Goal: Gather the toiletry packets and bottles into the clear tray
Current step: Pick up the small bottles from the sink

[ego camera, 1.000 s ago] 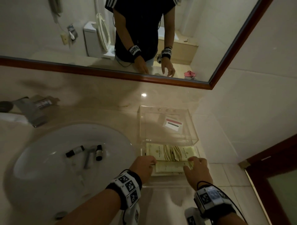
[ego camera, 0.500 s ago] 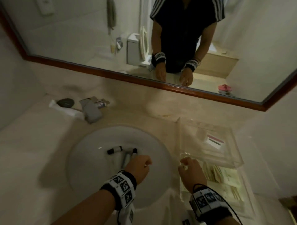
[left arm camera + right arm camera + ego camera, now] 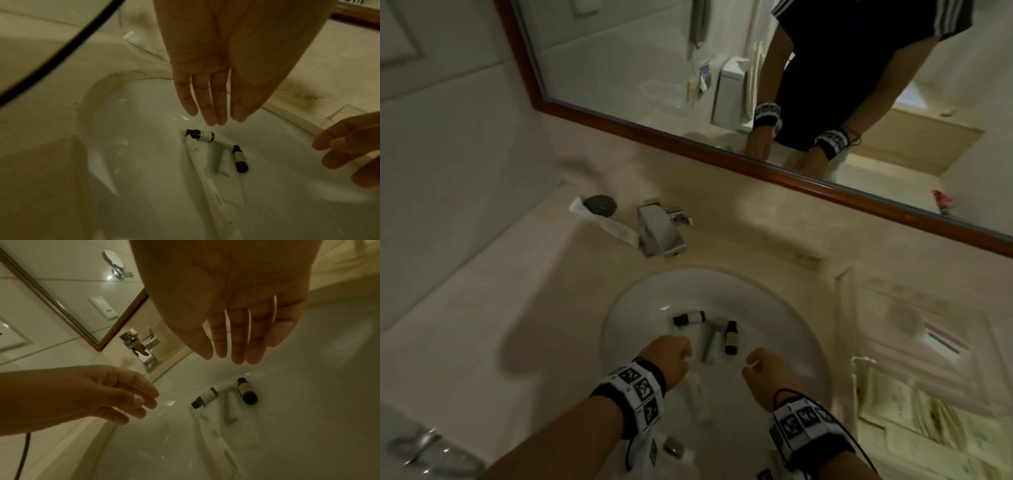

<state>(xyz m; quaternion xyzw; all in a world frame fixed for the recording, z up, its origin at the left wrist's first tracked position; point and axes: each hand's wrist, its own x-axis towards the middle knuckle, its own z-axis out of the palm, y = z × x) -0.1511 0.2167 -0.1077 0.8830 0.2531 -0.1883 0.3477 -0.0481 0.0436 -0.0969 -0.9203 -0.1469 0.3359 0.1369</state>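
Note:
Two small dark bottles lie in the white sink (image 3: 633, 308): one (image 3: 689, 318) crosswise, the other (image 3: 730, 337) lengthwise beside a grey tube (image 3: 711, 341). A long white packet (image 3: 207, 172) lies under them. My left hand (image 3: 681, 353) hovers just above and left of them, fingers straight and empty in the left wrist view (image 3: 209, 104). My right hand (image 3: 755, 363) hangs to their right, also empty, fingers loose (image 3: 236, 340). The clear tray (image 3: 914, 301) stands at the right with several pale packets (image 3: 928, 414) at its near end.
A chrome faucet (image 3: 659, 228) stands behind the sink. A white wrapped packet (image 3: 606, 222) and a dark round object (image 3: 599, 205) lie on the counter to its left. A framed mirror (image 3: 688, 85) runs along the back wall. The drain (image 3: 673, 447) is near my left wrist.
Both hands have left the packets at the tray and moved left over the sink, now above the bottles. The head view has swung left with them.

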